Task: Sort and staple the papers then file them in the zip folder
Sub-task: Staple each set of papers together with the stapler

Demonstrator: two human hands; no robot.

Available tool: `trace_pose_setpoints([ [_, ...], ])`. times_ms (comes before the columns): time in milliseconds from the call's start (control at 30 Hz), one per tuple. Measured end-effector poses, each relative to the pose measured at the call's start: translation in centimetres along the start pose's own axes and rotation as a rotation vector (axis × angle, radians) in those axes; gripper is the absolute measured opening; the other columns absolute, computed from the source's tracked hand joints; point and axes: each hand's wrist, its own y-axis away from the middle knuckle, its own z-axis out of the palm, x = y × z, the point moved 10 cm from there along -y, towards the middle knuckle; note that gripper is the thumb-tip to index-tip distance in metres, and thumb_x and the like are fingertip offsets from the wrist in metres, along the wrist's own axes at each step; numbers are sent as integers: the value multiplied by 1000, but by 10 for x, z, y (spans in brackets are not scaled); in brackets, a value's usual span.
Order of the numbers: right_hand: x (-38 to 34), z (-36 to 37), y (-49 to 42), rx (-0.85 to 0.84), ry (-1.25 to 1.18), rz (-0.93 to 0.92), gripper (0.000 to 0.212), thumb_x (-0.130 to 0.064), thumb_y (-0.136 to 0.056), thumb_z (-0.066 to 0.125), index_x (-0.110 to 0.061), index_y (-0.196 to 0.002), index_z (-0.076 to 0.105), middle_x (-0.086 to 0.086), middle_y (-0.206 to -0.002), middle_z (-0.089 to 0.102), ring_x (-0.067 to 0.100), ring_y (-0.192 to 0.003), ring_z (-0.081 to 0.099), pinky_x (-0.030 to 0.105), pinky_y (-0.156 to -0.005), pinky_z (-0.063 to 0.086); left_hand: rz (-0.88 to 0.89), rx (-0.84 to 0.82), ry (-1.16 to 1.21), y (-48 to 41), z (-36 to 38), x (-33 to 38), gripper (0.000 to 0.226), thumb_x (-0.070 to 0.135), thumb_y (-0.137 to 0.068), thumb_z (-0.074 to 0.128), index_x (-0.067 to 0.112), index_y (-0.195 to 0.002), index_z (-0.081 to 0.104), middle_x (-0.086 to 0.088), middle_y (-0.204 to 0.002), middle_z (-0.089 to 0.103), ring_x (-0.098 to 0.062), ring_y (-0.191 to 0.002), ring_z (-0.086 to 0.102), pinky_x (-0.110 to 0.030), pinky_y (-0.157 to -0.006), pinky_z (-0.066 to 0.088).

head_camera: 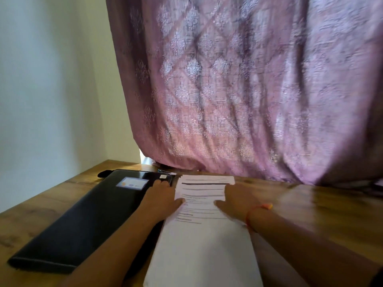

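A stack of white printed papers (204, 241) lies on the wooden table (321, 206), running from the near edge toward the curtain. My left hand (163, 198) rests flat on the stack's left edge, thumb on the top sheet. At the right edge my right hand (238, 200) lies flat too, its thumb pointing inward. A black zip folder (87, 220) with a pale label lies just left of the papers, partly under my left forearm. Behind the folder's far end a small bluish object (165, 172) shows; blur hides what it is.
A pink patterned curtain (248, 90) hangs down to the table's far edge behind the papers. A pale wall (51, 90) bounds the table on the left. An orange thread band (259, 208) circles my right wrist. Bare wood stretches to the right of the papers.
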Motion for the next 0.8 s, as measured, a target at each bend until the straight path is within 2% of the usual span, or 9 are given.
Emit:
trace_pose_setpoints([
  [100,24,10,33,-36,-48,76,53,-58,-92,49,-18,-124,60,5,-125,63,24,-112,59,31,-91,48,-53,-116,62,12,13,8,55,59,-101,42,12,-121,61,-10,-125,63,-25,-116,51,-38,-100,40],
  [200,29,15,53,-57,-91,77,50,-52,-95,49,-19,-131,57,3,-130,60,23,-118,56,29,-91,46,-71,-181,154,27,16,21,52,52,-102,47,11,-133,54,-10,-138,59,-26,-126,54,-35,-106,37],
  [333,30,17,56,-64,-136,95,38,-38,-95,51,-15,-123,61,5,-125,62,23,-112,59,26,-82,46,-116,-133,320,33,10,28,53,40,-100,59,16,-146,46,-4,-147,55,-23,-130,55,-31,-107,40],
  [500,41,22,48,-53,-218,134,33,-27,-91,53,-17,-121,63,5,-122,64,23,-109,61,28,-84,50,-251,-133,375,41,2,29,36,29,-102,59,8,-131,56,-8,-134,61,-22,-121,59,-22,-91,44],
  [600,57,21,50,-43,-241,150,34,-25,-90,53,-20,-121,64,3,-123,65,24,-109,62,30,-86,52,-289,-131,403,41,2,36,34,30,-102,59,12,-130,55,-8,-135,60,-23,-123,58,-27,-99,45],
  [700,79,15,58,-48,-200,143,31,-26,-91,49,-21,-117,65,2,-119,66,24,-106,63,29,-82,50,-273,-143,451,40,8,55,40,29,-103,58,14,-138,48,-5,-144,52,-22,-131,51,-29,-108,40],
  [800,110,7,72,-58,-160,156,30,-28,-91,48,-21,-114,66,2,-114,69,24,-99,66,32,-81,55,-236,-184,505,41,12,86,40,23,-103,59,12,-140,49,-6,-141,52,-18,-120,52,-25,-104,40],
])
